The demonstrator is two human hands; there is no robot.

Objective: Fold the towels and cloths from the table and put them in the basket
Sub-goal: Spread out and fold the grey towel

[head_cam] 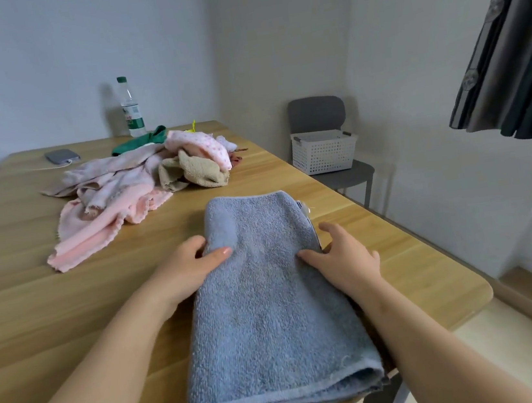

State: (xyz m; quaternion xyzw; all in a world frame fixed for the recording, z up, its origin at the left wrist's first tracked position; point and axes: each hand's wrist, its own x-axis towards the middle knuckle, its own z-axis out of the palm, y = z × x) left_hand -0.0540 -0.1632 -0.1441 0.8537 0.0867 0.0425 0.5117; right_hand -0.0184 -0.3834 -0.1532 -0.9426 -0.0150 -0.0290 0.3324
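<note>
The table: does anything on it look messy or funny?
Yes. The pile of cloths at the far side lies crumpled in a heap, unfolded. The blue towel is folded flat, but its near corner sits right at the edge of the table. Nothing looks spilled.

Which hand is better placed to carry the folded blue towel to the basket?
The right hand: it touches the blue towel on the side nearest the white basket on the grey chair.

left hand (195, 264) pinching towel (273, 318), right hand (343, 258) fingers spread
</note>
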